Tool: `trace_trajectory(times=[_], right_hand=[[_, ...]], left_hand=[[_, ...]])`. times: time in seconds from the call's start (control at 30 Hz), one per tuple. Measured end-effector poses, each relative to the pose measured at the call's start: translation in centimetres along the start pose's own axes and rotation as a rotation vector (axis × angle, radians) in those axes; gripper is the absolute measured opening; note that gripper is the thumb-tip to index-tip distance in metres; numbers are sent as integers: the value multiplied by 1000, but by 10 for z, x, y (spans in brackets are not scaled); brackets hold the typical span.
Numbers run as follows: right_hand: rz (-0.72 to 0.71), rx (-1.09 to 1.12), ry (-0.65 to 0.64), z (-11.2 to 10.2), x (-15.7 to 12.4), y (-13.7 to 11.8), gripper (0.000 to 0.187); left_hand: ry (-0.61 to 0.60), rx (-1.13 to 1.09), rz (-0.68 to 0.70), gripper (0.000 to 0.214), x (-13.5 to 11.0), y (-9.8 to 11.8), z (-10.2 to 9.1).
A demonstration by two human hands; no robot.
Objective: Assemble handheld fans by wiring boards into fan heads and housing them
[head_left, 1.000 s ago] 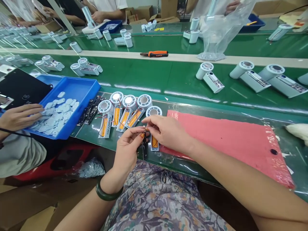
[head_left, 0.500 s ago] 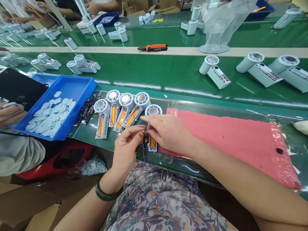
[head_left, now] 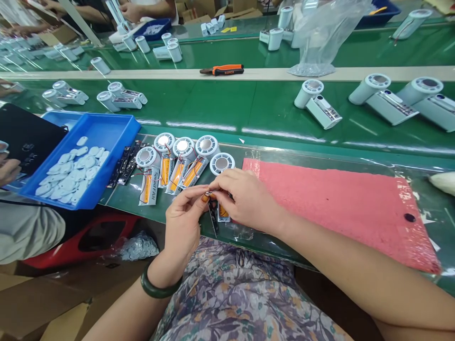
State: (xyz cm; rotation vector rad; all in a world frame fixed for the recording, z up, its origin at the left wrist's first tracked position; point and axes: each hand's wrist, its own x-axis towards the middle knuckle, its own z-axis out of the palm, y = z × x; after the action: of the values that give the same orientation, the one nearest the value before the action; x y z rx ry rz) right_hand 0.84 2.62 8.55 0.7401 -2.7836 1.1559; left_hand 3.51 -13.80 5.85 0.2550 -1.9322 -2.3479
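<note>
My left hand (head_left: 183, 225) pinches the top end of a narrow black circuit board (head_left: 213, 221), which hangs down at a slant by the table's front edge. Fingers of my right hand (head_left: 247, 201) are closed at the same end and meet the left fingertips; what they grip there is too small and covered to make out. Just behind is a white handheld fan body (head_left: 222, 164), its orange battery (head_left: 223, 213) partly hidden by my right hand. Several similar fans (head_left: 184, 148) with orange batteries and thin red wires lie to the left. Loose black circuit boards (head_left: 126, 166) rest beside them.
A blue tray (head_left: 121, 125) of white plastic pieces (head_left: 73, 173) stands at left, near a co-worker's hand (head_left: 9, 170). A pink mat (head_left: 330, 203) covers the right side. Beyond, a green conveyor belt (head_left: 213, 104) carries fan units; orange-handled pliers (head_left: 223, 70) lie on the divider.
The circuit board's lower end has swung slightly to the right. My right fingers have curled in closer to the left fingertips. The camera view has shifted a little.
</note>
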Motion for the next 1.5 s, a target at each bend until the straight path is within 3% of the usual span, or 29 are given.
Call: trace_trajectory(times=[0.2,0.63,0.8,1.07,1.5], right_hand=[[48,142,30,1,0,0,12],[34,148,57,4,-1,3,11],[7,133,116,6,-1,4,11],[-86,-32,120,9,-2,12,16],[-168,-244,77,7,-3,12,22]], left_hand=[[-20,-7,0,24,0,-1,0],[-32,1,-21,23,2,1,-2],[-119,86,-126,49,-4,2,-11],[-100,74,-238,45,-10,8,-15],[-74,36,-152,40,-10,3,-10]])
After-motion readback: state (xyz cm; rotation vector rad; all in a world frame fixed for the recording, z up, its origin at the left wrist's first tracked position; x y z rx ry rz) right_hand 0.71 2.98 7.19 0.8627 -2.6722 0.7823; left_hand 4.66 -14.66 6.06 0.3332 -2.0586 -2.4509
